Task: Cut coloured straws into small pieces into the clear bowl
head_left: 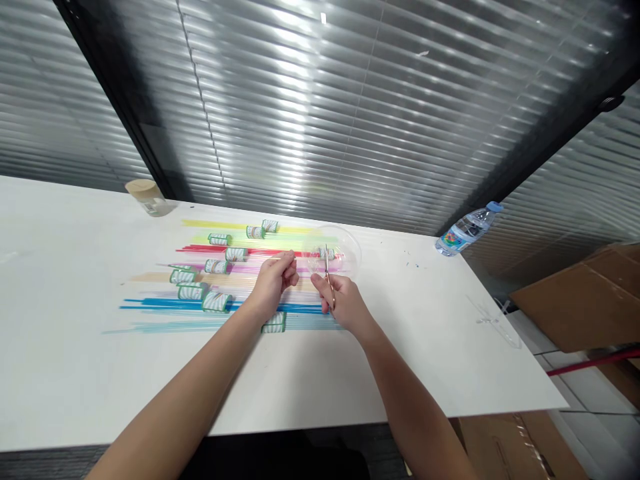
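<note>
My right hand (346, 303) holds a small pair of scissors (327, 267), its narrow blades pointing away from me. To its left, my left hand (278, 277) is closed in a pinch; whatever is between the fingertips is too small to make out. Both hands hover over rows of thin coloured sticks (170, 303), among them yellow, red, pink, blue and pale blue bundles. Several white paper labels with green edges (217, 301) wrap around the bundles. Just beyond the scissors is a clear round plastic dish (353, 243), partly over the ends of the sticks.
At the back left stands a jar with a tan lid (147, 197). A water bottle with a blue cap (465, 230) is at the back right. Clear plastic scraps (493, 321) lie near the right edge of the white table (430, 360). Cardboard boxes (583, 293) are beyond that edge; blinds rise behind.
</note>
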Motion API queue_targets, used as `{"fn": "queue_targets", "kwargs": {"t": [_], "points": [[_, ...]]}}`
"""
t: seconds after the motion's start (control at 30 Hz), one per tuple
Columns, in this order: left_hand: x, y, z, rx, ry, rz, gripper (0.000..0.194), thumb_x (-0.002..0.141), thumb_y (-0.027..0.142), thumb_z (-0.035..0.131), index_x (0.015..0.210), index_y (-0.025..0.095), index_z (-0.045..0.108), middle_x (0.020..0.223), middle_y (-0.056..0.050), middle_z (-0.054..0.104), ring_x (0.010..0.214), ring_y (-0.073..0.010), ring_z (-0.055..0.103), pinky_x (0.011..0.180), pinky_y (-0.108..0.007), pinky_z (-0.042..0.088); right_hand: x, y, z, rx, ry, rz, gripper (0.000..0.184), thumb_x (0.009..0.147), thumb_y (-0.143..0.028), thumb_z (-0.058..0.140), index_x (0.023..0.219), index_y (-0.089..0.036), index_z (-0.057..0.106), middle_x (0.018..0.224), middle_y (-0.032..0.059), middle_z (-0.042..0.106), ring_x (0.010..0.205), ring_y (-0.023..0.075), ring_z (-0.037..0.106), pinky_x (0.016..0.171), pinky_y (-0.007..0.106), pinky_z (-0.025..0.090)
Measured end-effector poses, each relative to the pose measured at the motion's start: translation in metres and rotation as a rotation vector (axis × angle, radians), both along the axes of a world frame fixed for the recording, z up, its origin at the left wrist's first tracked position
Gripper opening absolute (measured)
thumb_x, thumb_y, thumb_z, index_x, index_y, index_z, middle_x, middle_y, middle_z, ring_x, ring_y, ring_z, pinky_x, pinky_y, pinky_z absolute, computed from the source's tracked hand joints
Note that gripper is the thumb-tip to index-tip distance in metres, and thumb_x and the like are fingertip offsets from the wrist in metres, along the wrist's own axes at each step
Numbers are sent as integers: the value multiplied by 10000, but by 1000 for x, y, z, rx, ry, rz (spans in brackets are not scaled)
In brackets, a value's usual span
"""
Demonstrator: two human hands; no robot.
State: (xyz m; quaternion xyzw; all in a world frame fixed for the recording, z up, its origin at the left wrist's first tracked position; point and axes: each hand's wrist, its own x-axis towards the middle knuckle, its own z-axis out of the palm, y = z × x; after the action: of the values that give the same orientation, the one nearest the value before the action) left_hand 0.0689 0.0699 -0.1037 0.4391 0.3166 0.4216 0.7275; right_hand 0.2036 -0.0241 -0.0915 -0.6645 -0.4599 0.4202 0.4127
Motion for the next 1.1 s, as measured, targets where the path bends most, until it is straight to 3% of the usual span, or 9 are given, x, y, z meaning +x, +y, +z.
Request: {"fn": "queue_targets", "kwargs": {"t": [0.93, 1.1], "points": [[-2, 2, -3, 4, -10, -2, 426, 750, 460, 718, 631, 180, 420, 569, 61, 342, 495, -73, 404, 498, -210, 335, 2, 2, -2, 1, 0, -55, 554, 854, -697, 519, 613, -205, 437, 513, -17, 516, 524, 137, 487, 591, 280, 387], [-2, 2, -1, 0, -16, 3, 405, 743, 446, 726, 642, 177, 441, 573, 58, 352, 490, -71, 390, 491, -206, 328, 0, -1, 1, -5, -7, 36, 574, 854, -695, 522, 588, -199, 413, 522, -14, 509, 555, 133, 476, 601, 269, 372]]}}
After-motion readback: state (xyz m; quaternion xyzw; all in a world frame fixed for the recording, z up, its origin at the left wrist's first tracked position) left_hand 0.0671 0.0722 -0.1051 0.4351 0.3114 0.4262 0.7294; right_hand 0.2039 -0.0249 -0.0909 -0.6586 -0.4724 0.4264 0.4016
